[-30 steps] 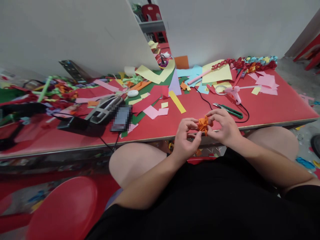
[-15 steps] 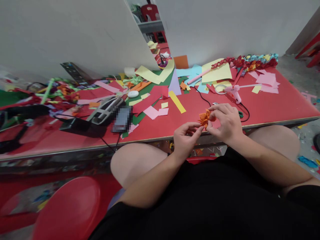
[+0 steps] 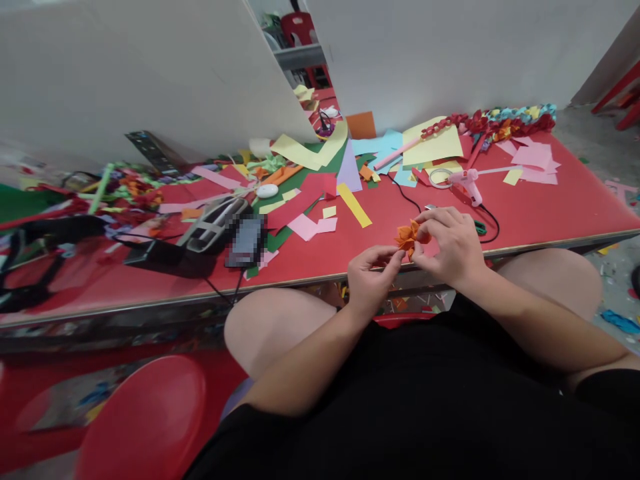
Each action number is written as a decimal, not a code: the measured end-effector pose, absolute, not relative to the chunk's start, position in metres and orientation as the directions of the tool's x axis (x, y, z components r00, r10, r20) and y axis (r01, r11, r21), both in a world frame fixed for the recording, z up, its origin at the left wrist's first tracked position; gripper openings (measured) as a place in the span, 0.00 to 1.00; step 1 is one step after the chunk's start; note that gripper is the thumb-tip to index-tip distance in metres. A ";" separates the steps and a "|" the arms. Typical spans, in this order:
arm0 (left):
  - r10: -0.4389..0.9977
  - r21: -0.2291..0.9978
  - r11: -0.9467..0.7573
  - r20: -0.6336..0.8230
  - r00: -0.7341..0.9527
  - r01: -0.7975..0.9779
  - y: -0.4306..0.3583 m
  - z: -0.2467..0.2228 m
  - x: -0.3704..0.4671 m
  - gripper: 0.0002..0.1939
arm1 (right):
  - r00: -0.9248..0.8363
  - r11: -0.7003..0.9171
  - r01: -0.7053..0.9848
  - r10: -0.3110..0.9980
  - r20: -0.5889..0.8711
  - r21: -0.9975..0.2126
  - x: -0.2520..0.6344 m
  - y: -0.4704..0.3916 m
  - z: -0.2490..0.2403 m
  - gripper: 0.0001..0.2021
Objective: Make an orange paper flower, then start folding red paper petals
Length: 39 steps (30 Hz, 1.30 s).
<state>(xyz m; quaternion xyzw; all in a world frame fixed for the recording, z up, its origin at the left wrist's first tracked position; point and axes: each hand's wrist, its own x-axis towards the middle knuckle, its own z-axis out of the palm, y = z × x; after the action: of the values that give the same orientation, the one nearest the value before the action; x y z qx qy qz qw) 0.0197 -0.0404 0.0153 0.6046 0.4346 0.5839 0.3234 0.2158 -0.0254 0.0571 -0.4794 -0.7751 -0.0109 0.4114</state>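
Note:
An orange paper flower (image 3: 407, 235) with several pointed petals is held just over the table's front edge. My right hand (image 3: 453, 245) pinches it from the right between thumb and fingertips, which cover part of that side. From the lower left, my left hand (image 3: 373, 275) has its thumb and index finger closed at the flower's lower petals. The exact contact of those left fingertips is too small to make out clearly. Beyond my right hand lies a pink glue gun (image 3: 469, 185) with a black cord, and green-handled scissors (image 3: 480, 228) are partly hidden behind that hand.
Cut paper covers the red table (image 3: 380, 200), including a yellow strip (image 3: 355, 205) and pink sheets (image 3: 535, 163). Paper-flower garlands (image 3: 515, 127) lie at the back right. Left are a phone (image 3: 247, 240), a black box (image 3: 167, 257) and a remote (image 3: 150, 150). A red stool (image 3: 145, 413) stands lower left.
The flower has turned slightly between my fingertips, and my left fingers have shifted a little at its lower side. My view has moved slightly; the table things stay in place.

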 end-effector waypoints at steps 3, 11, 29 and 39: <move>0.892 0.882 -0.450 0.452 0.013 0.141 -0.041 0.018 0.018 0.15 | -0.201 0.548 0.704 0.764 0.613 -0.453 0.215 -0.023 0.055 0.09; 0.848 0.850 -0.527 0.527 0.059 -0.014 -0.029 0.021 0.010 0.17 | -0.285 0.528 0.331 0.846 0.451 -0.782 0.222 -0.017 0.051 0.03; 0.883 0.872 -0.446 0.466 0.062 -0.200 -0.023 0.014 0.006 0.15 | -0.284 0.412 0.222 0.894 0.346 -0.884 0.228 -0.012 0.047 0.07; 0.883 0.874 -0.430 0.459 0.094 -0.228 -0.027 0.019 0.004 0.12 | -0.405 0.063 -0.068 0.910 0.085 -0.996 0.229 -0.008 0.047 0.14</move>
<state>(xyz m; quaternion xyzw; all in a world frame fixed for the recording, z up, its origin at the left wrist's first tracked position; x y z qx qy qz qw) 0.0042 -0.0268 0.0188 0.5839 0.2806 0.6116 0.4542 0.2285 -0.0082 0.0471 -0.3520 -0.5982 0.5872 0.4165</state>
